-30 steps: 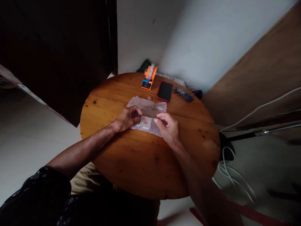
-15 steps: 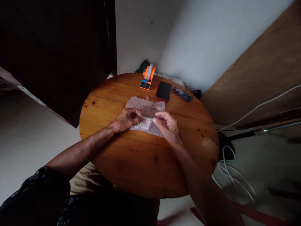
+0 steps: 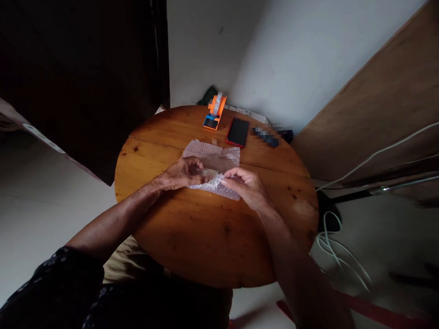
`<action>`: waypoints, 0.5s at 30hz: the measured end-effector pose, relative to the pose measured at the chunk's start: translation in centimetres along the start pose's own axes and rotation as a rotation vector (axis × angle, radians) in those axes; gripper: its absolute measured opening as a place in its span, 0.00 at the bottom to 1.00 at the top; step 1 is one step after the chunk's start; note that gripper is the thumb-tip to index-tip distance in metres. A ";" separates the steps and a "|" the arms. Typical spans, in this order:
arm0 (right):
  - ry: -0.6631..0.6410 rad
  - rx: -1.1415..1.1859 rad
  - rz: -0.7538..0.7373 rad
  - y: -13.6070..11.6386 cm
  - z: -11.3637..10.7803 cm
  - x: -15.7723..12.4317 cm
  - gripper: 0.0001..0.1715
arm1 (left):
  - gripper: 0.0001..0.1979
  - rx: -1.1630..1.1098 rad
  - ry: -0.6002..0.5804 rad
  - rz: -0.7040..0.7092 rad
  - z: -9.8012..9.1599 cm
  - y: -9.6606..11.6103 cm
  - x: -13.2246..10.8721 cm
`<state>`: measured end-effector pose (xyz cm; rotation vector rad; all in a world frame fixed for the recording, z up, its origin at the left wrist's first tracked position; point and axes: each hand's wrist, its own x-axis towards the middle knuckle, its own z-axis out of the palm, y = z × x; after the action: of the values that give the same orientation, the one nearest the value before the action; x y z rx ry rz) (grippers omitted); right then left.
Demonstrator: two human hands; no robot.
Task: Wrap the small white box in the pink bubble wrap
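A sheet of bubble wrap point(image 3: 200, 150) lies on the round wooden table point(image 3: 222, 246). On its near part is a crumpled clear plastic piece point(image 3: 215, 180), whose contents I cannot make out. My left hand point(image 3: 186, 173) rests at the left side of it, thumb and fingers curled round its left end. From the right, my right hand point(image 3: 244, 183) pinches the right end of the clear plastic between thumb and forefinger.
Behind the bubble wrap stand an orange tape dispenser point(image 3: 217, 109) and a phone with a red edge point(image 3: 238, 132). A dark, pixelated object point(image 3: 267, 136) lies to their right. White cable point(image 3: 328, 240) loops down at the right, beyond the table edge.
My right hand's thumb and forefinger have closed together on the plastic, where they were apart before. My left hand has shifted slightly, its fingers still curled at the plastic.
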<state>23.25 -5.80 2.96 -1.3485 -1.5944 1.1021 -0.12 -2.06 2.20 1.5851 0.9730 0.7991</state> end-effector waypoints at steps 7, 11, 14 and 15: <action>0.069 -0.021 -0.152 0.0 0.0 0.0 0.12 | 0.15 -0.157 -0.024 0.073 0.6 -0.7 0.2; 0.014 0.066 -0.074 0.0 0.3 0.0 0.13 | 0.17 -0.205 -0.008 0.080 0.8 -0.9 0.4; 0.007 0.079 -0.040 0.2 0.4 0.0 0.14 | 0.19 -0.230 -0.023 0.069 0.8 -0.9 0.4; 0.006 0.078 -0.032 0.3 0.5 0.0 0.14 | 0.20 -0.235 -0.036 0.060 0.9 -0.9 0.3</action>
<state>22.91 -5.87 2.54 -1.2700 -1.5476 1.1285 0.62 -2.05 1.18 1.4250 0.7780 0.8898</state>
